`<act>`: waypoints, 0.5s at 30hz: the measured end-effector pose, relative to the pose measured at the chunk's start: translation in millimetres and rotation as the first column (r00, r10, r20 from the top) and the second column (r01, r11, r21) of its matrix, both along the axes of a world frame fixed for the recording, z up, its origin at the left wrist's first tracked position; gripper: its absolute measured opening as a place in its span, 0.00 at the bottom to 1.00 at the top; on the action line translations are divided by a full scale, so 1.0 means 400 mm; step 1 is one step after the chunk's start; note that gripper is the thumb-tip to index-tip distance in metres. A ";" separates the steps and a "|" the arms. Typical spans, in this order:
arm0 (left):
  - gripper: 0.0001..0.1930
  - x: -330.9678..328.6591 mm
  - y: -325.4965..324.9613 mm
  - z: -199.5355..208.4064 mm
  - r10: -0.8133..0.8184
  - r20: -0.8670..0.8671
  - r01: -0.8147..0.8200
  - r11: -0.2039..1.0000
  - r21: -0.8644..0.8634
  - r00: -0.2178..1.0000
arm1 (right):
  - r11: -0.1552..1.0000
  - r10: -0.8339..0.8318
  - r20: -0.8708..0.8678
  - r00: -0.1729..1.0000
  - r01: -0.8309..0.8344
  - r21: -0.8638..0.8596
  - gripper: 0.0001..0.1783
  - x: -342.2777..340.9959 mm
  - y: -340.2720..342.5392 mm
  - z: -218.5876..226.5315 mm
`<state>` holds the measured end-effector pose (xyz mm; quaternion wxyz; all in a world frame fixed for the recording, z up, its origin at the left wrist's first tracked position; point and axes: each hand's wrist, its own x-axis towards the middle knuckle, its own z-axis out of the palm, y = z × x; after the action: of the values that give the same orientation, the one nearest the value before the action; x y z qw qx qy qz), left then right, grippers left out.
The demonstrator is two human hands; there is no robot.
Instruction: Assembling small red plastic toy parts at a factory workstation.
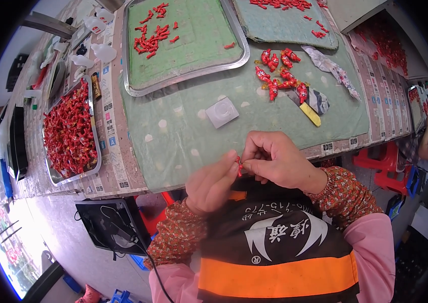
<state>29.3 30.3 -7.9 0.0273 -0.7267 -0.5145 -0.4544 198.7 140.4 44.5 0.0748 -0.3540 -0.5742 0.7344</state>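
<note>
Just above my lap, at the table's near edge, both hands meet at a small red figure-like piece (239, 165). My left hand (209, 184) pinches it from the left between thumb and fingertips. My right hand (279, 160) is closed at its other side, thumb against forefinger, with the remaining fingers curled in. Much of the piece is hidden by the fingertips. Beyond the hands, a pale square block (222, 112) with a round mark lies on the green cloth (173, 146). Farther right sits a cluster of red and gold figurines (274, 76).
A yellow-handled tool (310, 114) lies beside the figurines, near a crumpled wrapper (333, 68). At the back, a metal-rimmed tray (247, 53) carries loose red pieces. A heaped tray (50, 169) of red pieces stands left, near white bottles (104, 52). Red stools (375, 161) stand at right.
</note>
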 end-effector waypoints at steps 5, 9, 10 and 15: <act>0.13 0.000 -0.002 -0.003 0.014 -0.026 -0.014 1.000 -0.012 1.000 | 1.000 -0.002 -0.004 1.000 0.002 0.008 0.06 -0.003 -0.001 -0.006; 0.13 0.002 0.000 -0.003 0.020 -0.013 -0.020 1.000 -0.003 1.000 | 1.000 -0.006 -0.004 1.000 0.006 -0.003 0.06 -0.004 -0.001 -0.006; 0.13 0.002 0.000 -0.003 0.021 -0.010 -0.021 1.000 -0.001 1.000 | 1.000 -0.003 0.003 1.000 0.003 0.002 0.06 -0.005 -0.001 -0.005; 0.13 0.003 0.000 -0.001 0.020 -0.018 -0.021 1.000 -0.006 1.000 | 1.000 -0.007 -0.003 1.000 0.007 0.008 0.06 -0.006 -0.001 -0.006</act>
<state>30.4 30.4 -8.4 0.0343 -0.7255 -0.5232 -0.4459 196.4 140.1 42.0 0.0797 -0.3548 -0.5756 0.7324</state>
